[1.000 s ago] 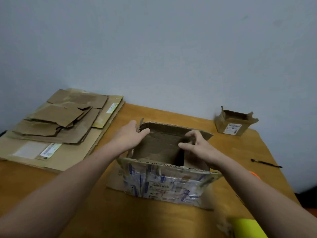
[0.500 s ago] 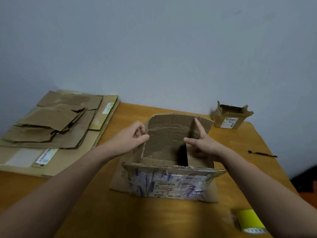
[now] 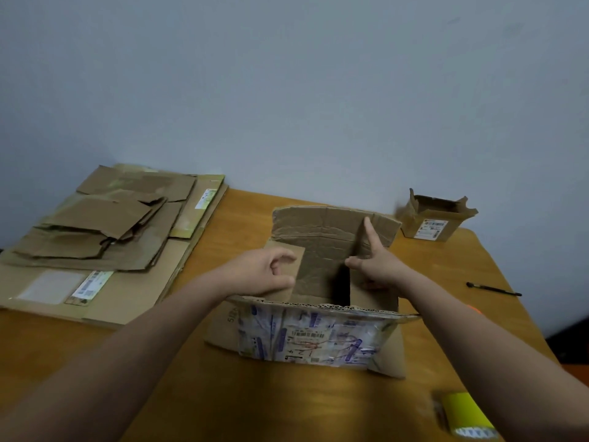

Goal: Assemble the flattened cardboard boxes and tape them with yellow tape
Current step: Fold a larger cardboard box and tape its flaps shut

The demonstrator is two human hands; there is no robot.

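The flat stack [image 3: 95,237] lies at the left of the table [image 3: 191,393]. In the middle stands the box [image 3: 318,339], top open. The left hand [image 3: 264,272] pinches its left flap [image 3: 298,260]. The right hand [image 3: 379,266] is spread, forefinger straight against the far flap [image 3: 318,228]. The tape [image 3: 465,413] waits at the near right. The risk, I judge, is that the worn flaps spring up if let go before taping, or the creased far flap buckles.

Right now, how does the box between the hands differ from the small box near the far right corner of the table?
The big box is larger than the small box. The left hand and right hand touch the big box's flaps; the small box stands alone. The big box's near side is covered in printed labels; the small box bears one white label. Both are brown cardboard, open on top.
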